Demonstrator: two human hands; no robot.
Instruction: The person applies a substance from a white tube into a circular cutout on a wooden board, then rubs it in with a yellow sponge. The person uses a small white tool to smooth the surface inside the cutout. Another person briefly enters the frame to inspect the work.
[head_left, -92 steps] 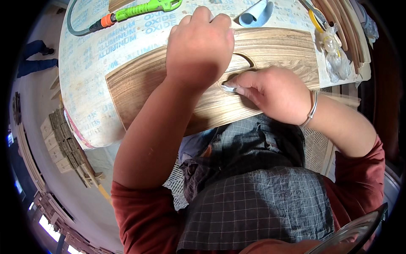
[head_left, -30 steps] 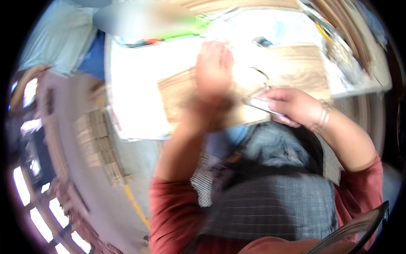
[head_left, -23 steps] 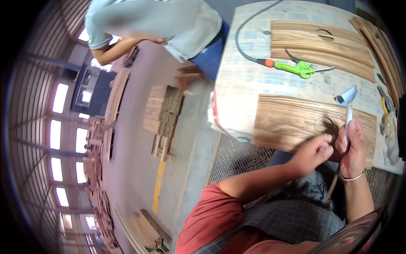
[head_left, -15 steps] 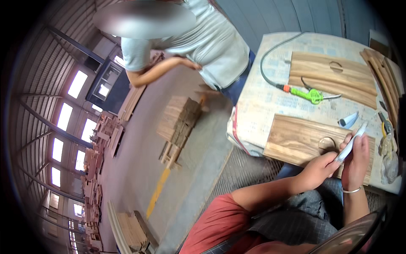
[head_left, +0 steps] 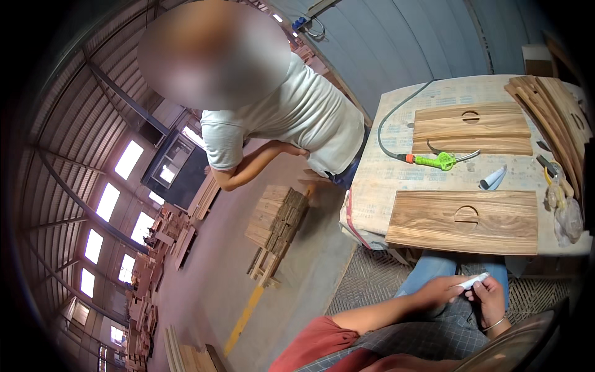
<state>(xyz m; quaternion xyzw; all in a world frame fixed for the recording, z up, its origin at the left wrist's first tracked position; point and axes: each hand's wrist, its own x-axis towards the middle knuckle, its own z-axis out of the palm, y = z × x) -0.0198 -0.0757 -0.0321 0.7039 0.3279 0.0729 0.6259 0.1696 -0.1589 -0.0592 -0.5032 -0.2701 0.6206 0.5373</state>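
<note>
Over my lap, below the table edge, I hold a small white tube (head_left: pixel 475 281). My left hand (head_left: pixel 445 290) closes round one end of it. My right hand (head_left: pixel 491 299), with a bracelet at the wrist, is curled at its other end, fingertips on it. Just beyond lies a wooden board (head_left: pixel 427 218) with a round cut-out mark. Past that rest a white tube-shaped piece with a dark end (head_left: pixel 493 178) and a green air blow gun (head_left: pixel 437 162) on a grey hose. A second grooved board (head_left: pixel 471 127) lies behind them.
Wooden strips (head_left: pixel 545 118) and a plastic bag beside a yellow-handled tool (head_left: pixel 565 220) lie at the table's right. A person in a white shirt (head_left: pixel 297 118) stands beyond the table's left side. Stacked boards (head_left: pixel 276 214) sit on the floor at left.
Both my hands have drawn back from above the near board down to my lap, still holding the white tube. The view has shifted, and the other person appears lower in it.
</note>
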